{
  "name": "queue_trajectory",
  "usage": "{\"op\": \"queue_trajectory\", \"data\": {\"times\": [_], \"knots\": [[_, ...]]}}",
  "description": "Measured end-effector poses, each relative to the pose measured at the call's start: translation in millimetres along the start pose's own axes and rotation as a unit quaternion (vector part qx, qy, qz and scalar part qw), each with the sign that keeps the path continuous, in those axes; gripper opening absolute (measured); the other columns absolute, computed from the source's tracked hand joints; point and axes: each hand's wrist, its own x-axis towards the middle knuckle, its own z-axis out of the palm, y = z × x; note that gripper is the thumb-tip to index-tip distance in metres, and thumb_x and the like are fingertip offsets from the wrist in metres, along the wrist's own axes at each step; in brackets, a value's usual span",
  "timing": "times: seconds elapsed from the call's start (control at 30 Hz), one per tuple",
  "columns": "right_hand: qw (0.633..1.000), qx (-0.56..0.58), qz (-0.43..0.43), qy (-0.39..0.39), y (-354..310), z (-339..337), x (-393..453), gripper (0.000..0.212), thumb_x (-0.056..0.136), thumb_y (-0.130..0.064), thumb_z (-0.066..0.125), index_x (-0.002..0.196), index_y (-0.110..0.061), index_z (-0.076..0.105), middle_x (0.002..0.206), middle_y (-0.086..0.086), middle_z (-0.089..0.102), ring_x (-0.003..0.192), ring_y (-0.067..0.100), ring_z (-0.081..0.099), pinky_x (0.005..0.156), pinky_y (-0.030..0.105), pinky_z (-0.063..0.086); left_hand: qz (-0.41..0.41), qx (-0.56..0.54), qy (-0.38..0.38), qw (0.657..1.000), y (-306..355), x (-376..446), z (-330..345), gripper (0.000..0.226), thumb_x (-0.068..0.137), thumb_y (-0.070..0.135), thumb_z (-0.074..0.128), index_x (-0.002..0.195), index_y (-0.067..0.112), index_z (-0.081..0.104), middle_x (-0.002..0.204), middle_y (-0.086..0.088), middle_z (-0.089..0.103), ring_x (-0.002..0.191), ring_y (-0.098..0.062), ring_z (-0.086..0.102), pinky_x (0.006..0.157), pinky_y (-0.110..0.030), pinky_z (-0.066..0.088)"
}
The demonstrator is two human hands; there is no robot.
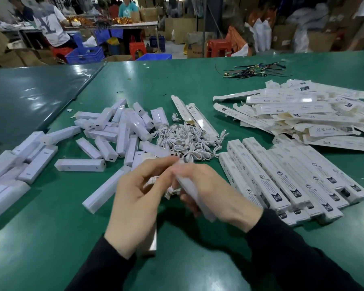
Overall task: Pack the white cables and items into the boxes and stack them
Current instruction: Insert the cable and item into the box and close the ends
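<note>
My left hand (135,202) grips a long white box (150,242) whose lower end sticks out under the palm. My right hand (208,192) holds a long white item (194,198), blurred by motion, with a small white cable end (172,191) between the hands. A heap of coiled white cables (187,139) lies just beyond my hands. Loose white items (118,131) are scattered to the left. Packed boxes (292,177) lie stacked in a row at the right.
Flat unfolded boxes (303,114) are piled at the far right, two more (198,116) beside the cables. Dark cable ties (252,71) lie near the green table's (51,238) far edge. People work at a far table amid crates and cartons.
</note>
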Motion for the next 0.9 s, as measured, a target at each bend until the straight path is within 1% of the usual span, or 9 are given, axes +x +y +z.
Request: {"op": "queue_trajectory", "data": {"times": [0.07, 0.1, 0.17, 0.27, 0.33, 0.53, 0.7, 0.8, 0.9], "knots": [[0.988, -0.138, -0.059, -0.019, 0.0, -9.3, -3.2, 0.012, 0.076, -0.037, 0.056, 0.074, -0.025, 0.057, 0.055, -0.013, 0.048, 0.051, 0.003, 0.043, 0.048, 0.018, 0.036, -0.012, -0.008, -0.028, 0.999, 1.5, 3.1, -11.0, 0.02, 0.077, 0.025, 0.077, 0.095, 0.019, 0.077, 0.095, -0.003, 0.076, 0.093, -0.021, 0.071, 0.08, -0.026, 0.056], [0.971, -0.224, -0.077, -0.018, 0.2, -12.9, -4.1, 0.01, 0.075, -0.033, 0.06, 0.074, -0.025, 0.054, 0.059, -0.012, 0.052, 0.055, 0.005, 0.047, 0.052, 0.023, 0.04, -0.013, 0.002, -0.045, 0.999, 3.1, 3.9, -14.2, 0.022, 0.073, 0.026, 0.078, 0.094, 0.02, 0.078, 0.092, -0.004, 0.076, 0.09, -0.021, 0.071, 0.08, -0.026, 0.057], [0.928, -0.359, -0.1, -0.018, 0.3, -15.6, -6.4, 0.019, 0.08, -0.032, 0.063, 0.075, -0.021, 0.049, 0.067, -0.006, 0.054, 0.066, 0.017, 0.052, 0.061, 0.037, 0.044, -0.013, 0.025, -0.074, 0.997, 5.8, 3.5, -18.1, 0.029, 0.066, 0.034, 0.075, 0.095, 0.027, 0.077, 0.088, -0.005, 0.076, 0.085, -0.017, 0.071, 0.077, -0.024, 0.056], [0.875, -0.469, -0.119, -0.023, -0.2, -15.4, -5.7, 0.023, 0.087, -0.042, 0.06, 0.081, -0.025, 0.045, 0.081, 0.001, 0.061, 0.075, 0.026, 0.048, 0.065, 0.037, 0.04, -0.001, 0.082, -0.11, 0.991, 7.6, 2.0, -18.1, 0.02, 0.071, 0.03, 0.074, 0.09, 0.026, 0.078, 0.088, 0.001, 0.075, 0.081, -0.011, 0.07, 0.075, -0.018, 0.054], [0.857, -0.504, -0.11, -0.018, 0.4, -17.6, -5.7, 0.028, 0.087, -0.047, 0.058, 0.079, -0.027, 0.04, 0.082, 0.002, 0.058, 0.076, 0.025, 0.043, 0.063, 0.035, 0.031, -0.001, 0.108, -0.119, 0.987, 8.4, 1.0, -18.4, 0.016, 0.074, 0.022, 0.072, 0.089, 0.024, 0.078, 0.086, 0.006, 0.075, 0.08, -0.008, 0.07, 0.074, -0.016, 0.053], [0.833, -0.539, -0.121, -0.034, 5.2, -12.4, -7.0, 0.023, 0.089, -0.046, 0.054, 0.084, -0.03, 0.038, 0.085, 0.005, 0.056, 0.089, 0.032, 0.056, 0.062, 0.034, 0.024, 0.029, 0.228, -0.123, 0.965, 16.6, -4.4, -17.6, 0.01, 0.076, 0.025, 0.074, 0.085, 0.029, 0.077, 0.074, 0.019, 0.072, 0.071, -0.002, 0.068, 0.071, -0.019, 0.055], [0.799, -0.583, -0.147, -0.012, 7.1, -3.9, -8.7, 0.024, 0.088, -0.047, 0.054, 0.093, -0.024, 0.056, 0.083, -0.011, 0.041, 0.086, 0.034, 0.059, 0.056, 0.035, 0.02, 0.055, 0.35, -0.185, 0.917, 30.5, -5.1, -22.3, 0.026, 0.077, 0.038, 0.057, 0.085, 0.022, 0.075, 0.075, 0.01, 0.069, 0.074, -0.005, 0.064, 0.075, -0.03, 0.052], [0.773, -0.611, -0.17, 0.003, 6.9, -0.9, -10.2, 0.036, 0.081, -0.058, 0.053, 0.078, -0.023, 0.06, 0.07, -0.007, 0.04, 0.069, 0.033, 0.06, 0.046, 0.032, 0.008, 0.077, 0.425, -0.215, 0.876, 35.4, -7.3, -21.4, 0.026, 0.09, 0.039, 0.048, 0.085, 0.023, 0.067, 0.08, 0.009, 0.062, 0.079, -0.008, 0.056, 0.078, -0.03, 0.045], [0.771, -0.618, -0.151, 0.046, -1.3, 4.2, -15.0, 0.053, 0.068, -0.071, 0.045, 0.051, -0.021, 0.042, 0.052, -0.007, 0.031, 0.041, 0.026, 0.05, 0.046, 0.023, -0.001, 0.067, 0.472, -0.21, 0.854, 38.6, -14.0, -19.4, 0.012, 0.095, 0.04, 0.039, 0.088, 0.032, 0.047, 0.089, 0.013, 0.051, 0.089, -0.01, 0.053, 0.082, -0.03, 0.043]]}}
